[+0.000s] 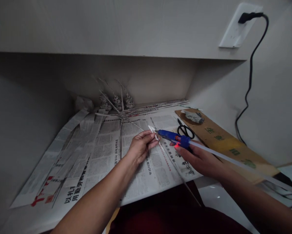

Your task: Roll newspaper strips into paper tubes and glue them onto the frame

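My left hand pinches a thin rolled-paper stick near its loose white end. The stick slants down past the table edge toward my lap. My right hand is wrapped round a blue glue gun, whose red light glows by my thumb. A long whitish glue stick runs out of the gun's back, over my right forearm. The gun's nozzle points left, right at the white paper end by my left fingertips; whether they touch, I cannot tell. Beyond my left hand, several paper sticks cross in a star.
Newspaper sheets cover the table. Paper strips lie left. Small woven paper cones stand at the back, beside long paper sticks. Black scissors and cardboard with crumpled paper lie right. A black cord hangs from the socket.
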The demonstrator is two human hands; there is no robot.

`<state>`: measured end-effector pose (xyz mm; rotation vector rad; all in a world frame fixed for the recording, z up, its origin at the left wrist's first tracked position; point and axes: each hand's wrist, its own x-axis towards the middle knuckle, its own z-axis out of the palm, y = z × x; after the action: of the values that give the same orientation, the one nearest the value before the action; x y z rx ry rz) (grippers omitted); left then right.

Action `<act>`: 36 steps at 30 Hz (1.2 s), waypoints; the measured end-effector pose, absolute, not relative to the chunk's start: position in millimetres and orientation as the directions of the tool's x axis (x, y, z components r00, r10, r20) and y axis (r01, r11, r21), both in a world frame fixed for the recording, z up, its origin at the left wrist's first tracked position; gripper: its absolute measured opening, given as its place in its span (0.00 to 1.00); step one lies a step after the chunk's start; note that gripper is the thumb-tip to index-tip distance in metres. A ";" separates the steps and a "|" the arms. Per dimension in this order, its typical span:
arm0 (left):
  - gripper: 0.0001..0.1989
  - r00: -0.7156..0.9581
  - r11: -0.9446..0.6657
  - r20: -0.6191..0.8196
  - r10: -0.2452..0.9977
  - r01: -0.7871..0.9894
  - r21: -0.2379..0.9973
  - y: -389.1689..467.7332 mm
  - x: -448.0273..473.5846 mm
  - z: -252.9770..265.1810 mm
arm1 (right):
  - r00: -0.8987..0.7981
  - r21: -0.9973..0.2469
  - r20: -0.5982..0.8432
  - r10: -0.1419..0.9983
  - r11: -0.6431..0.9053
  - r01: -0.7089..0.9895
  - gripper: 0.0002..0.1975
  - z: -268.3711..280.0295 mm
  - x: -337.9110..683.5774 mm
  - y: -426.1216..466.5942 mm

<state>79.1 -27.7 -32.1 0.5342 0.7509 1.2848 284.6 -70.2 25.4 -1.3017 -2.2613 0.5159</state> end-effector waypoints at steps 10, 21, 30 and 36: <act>0.07 0.123 0.237 -0.206 0.971 -0.627 0.742 -27.5 79.7 -35.0 | -0.454 -0.513 0.229 0.861 0.503 0.695 0.12 28.9 279.4 -65.7; 0.06 0.105 0.259 -0.252 0.962 -0.642 0.722 -25.3 77.8 -37.5 | -0.662 -0.292 0.250 0.707 0.707 0.645 0.18 21.3 293.2 -49.7; 0.05 0.104 0.253 -0.244 0.964 -0.644 0.722 -24.3 76.5 -33.4 | -0.667 -0.161 0.268 0.695 0.715 0.680 0.19 28.6 306.6 -44.5; 0.06 0.093 0.267 -0.274 0.957 -0.647 0.714 -24.6 76.7 -34.1 | -0.667 -0.247 0.282 0.689 0.724 0.644 0.18 29.5 298.1 -51.5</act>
<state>76.7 -24.6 -34.1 0.4730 0.8079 1.2584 298.1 -51.5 29.5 -1.0337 -2.5733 0.1785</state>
